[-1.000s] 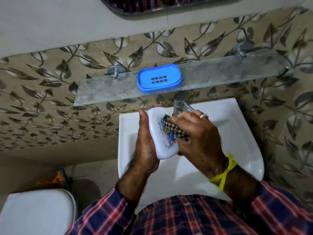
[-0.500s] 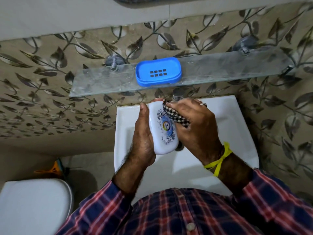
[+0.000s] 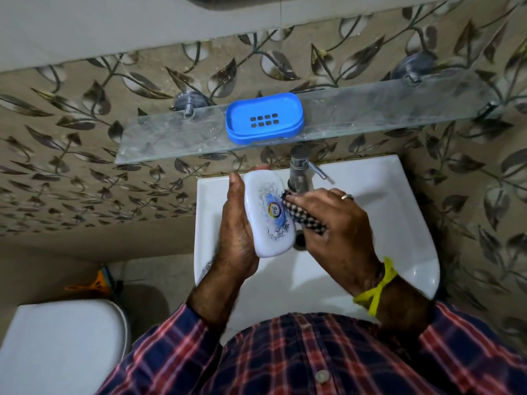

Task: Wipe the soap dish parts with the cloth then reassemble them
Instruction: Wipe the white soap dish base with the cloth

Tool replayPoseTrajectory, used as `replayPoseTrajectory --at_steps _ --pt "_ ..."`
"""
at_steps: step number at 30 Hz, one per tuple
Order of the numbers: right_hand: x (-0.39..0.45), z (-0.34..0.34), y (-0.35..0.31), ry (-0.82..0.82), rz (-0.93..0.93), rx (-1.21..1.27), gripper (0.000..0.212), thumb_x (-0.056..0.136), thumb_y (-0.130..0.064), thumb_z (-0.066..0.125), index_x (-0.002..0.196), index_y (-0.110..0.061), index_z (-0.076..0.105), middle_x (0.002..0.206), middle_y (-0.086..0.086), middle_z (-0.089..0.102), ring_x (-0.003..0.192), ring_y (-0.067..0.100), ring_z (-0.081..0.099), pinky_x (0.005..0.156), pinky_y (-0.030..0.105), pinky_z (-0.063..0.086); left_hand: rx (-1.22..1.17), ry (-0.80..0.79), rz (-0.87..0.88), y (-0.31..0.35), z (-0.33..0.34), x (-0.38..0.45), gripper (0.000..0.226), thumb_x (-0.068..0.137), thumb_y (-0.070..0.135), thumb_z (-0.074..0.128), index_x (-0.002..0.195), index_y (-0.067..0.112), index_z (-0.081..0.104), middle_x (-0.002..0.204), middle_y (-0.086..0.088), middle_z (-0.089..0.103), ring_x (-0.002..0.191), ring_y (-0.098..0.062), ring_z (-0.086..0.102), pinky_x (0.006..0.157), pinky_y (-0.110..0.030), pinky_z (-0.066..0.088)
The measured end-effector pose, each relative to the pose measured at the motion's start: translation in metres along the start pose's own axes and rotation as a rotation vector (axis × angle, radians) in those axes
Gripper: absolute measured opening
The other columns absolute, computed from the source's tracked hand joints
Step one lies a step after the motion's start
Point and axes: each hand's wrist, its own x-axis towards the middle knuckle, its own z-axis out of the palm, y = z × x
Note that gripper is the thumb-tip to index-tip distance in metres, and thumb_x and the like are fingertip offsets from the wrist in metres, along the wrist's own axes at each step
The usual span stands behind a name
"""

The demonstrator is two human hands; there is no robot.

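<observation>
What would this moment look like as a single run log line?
step: wiping lid | left hand: holds white lid | right hand: presses checked cloth on lid | blue tray: on glass shelf | reassembly: pending

Tray [image 3: 263, 118] on shelf [image 3: 356, 115], behind tap [image 3: 298, 169] & sink [image 3: 399, 223]. Lid [image 3: 268, 215] over sink (cloth [image 3: 306, 216] touching its right side). Toilet [image 3: 57, 346] at left.

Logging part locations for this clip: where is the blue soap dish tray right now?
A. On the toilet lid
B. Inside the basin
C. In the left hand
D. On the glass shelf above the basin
D: the blue soap dish tray sits on the glass shelf, touched by neither hand.
</observation>
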Motion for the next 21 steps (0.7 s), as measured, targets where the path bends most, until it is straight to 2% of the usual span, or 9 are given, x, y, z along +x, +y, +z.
replayPoseTrajectory --at_steps 3,6,7,9,11,14,18,21 --pt "0.000 0.005 -0.009 -0.018 -0.051 0.015 0.038 0.079 0.006 0.069 0.114 -0.010 0.074 0.108 0.007 0.075 0.089 0.034 0.068 0.080 0.040 0.055 -0.031 -0.015 -0.015 0.002 0.002 0.001 0.067 0.085 0.070 0.032 0.107 0.024 0.076 0.096 -0.009 0.072 0.085 -0.020 0.070 0.082 -0.036 0.056" --pt "-0.011 -0.003 -0.010 -0.048 -0.108 0.009 0.033 0.086 0.000 0.066 0.115 -0.013 0.074 0.108 0.004 0.074 0.088 0.032 0.066 0.077 0.040 0.055 0.006 0.014 -0.041 0.009 0.001 0.001 0.077 0.091 0.072 0.024 0.126 0.017 0.065 0.102 -0.013 0.067 0.087 -0.023 0.065 0.082 -0.038 0.053" --pt "-0.010 -0.004 -0.008 -0.034 -0.071 0.005 0.035 0.084 -0.001 0.066 0.115 -0.014 0.074 0.108 0.004 0.074 0.088 0.031 0.066 0.077 0.040 0.055 0.014 0.025 -0.051 0.009 0.001 0.001 0.076 0.092 0.072 0.023 0.125 0.018 0.064 0.099 -0.012 0.069 0.084 -0.023 0.067 0.081 -0.038 0.054" --pt "-0.006 -0.001 -0.006 -0.009 -0.017 0.013 0.038 0.080 0.001 0.067 0.115 -0.013 0.074 0.109 0.005 0.075 0.090 0.032 0.067 0.079 0.041 0.055 0.014 0.032 -0.060 0.006 0.004 0.001 0.072 0.089 0.073 0.025 0.109 0.020 0.070 0.088 -0.009 0.073 0.077 -0.021 0.071 0.077 -0.037 0.056" --pt "-0.009 0.000 -0.010 -0.020 -0.075 0.014 0.035 0.083 0.001 0.068 0.115 -0.012 0.074 0.110 0.006 0.075 0.090 0.032 0.068 0.079 0.041 0.056 0.018 0.033 -0.051 0.005 0.006 0.001 0.074 0.081 0.075 0.031 0.101 0.019 0.074 0.084 -0.010 0.072 0.072 -0.021 0.071 0.073 -0.037 0.057" --pt "-0.023 -0.007 -0.011 -0.069 -0.149 0.025 0.030 0.090 -0.003 0.061 0.115 -0.014 0.075 0.112 0.003 0.075 0.091 0.029 0.069 0.079 0.038 0.056 0.025 0.059 -0.009 0.010 0.007 0.004 0.082 0.069 0.074 0.038 0.117 0.014 0.065 0.085 -0.010 0.070 0.067 -0.022 0.069 0.063 -0.033 0.059" --pt "-0.024 -0.004 -0.001 -0.034 -0.004 0.068 0.041 0.076 0.005 0.067 0.113 -0.012 0.075 0.109 0.002 0.075 0.093 0.027 0.070 0.083 0.033 0.055 -0.063 0.109 -0.041 0.002 0.009 0.005 0.070 0.075 0.071 0.042 0.110 0.015 0.064 0.082 -0.008 0.065 0.074 -0.024 0.061 0.071 -0.034 0.054" --pt "-0.034 -0.001 -0.005 -0.050 -0.032 0.088 0.041 0.079 0.005 0.066 0.116 -0.011 0.074 0.114 0.003 0.074 0.098 0.025 0.070 0.087 0.034 0.054 -0.086 0.188 -0.020 0.002 0.010 0.009 0.065 0.083 0.069 0.043 0.109 0.014 0.064 0.081 -0.009 0.063 0.075 -0.027 0.060 0.073 -0.036 0.051"
